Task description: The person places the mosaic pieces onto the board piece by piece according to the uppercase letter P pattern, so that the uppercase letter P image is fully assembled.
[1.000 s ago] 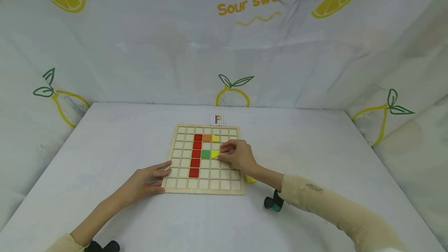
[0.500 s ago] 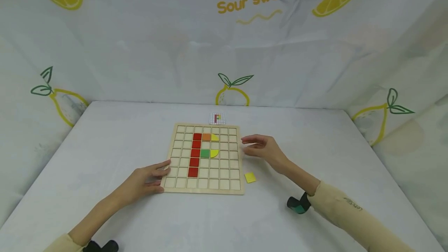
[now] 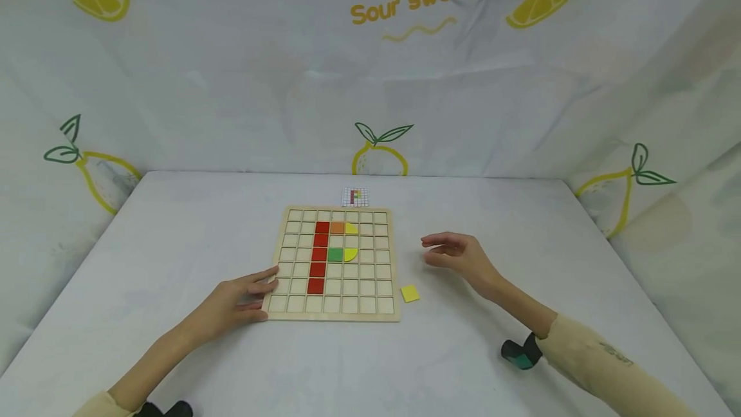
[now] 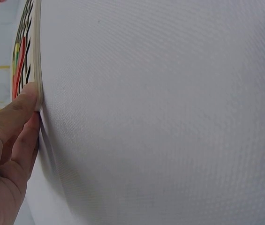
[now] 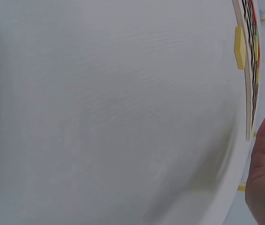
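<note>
A wooden grid board (image 3: 336, 316) lies flat on the table. Several red square tiles (image 3: 318, 254) form a column in it. Right of them sit an orange tile (image 3: 337, 228) and a green tile (image 3: 335, 255), each with a yellow rounded tile (image 3: 350, 254) beside it. My left hand (image 3: 226, 306) rests with thumb and fingers against the board's left edge; the left wrist view shows the thumb (image 4: 22, 103) at the rim. Off the board's right side, my right hand (image 3: 463, 259) hovers with relaxed fingers, holding nothing. A yellow square tile (image 3: 410, 293) lies by the board's lower right edge.
Behind the board lies a small printed card (image 3: 356, 197) showing a coloured grid pattern. The white table (image 3: 492, 211) meets a lemon-print cloth (image 3: 260, 82) at the back and sides.
My right hand has drawn back rightward from the board, leaving the lower yellow rounded tile in its cell and uncovering the yellow square tile. My left hand stays at the board's edge.
</note>
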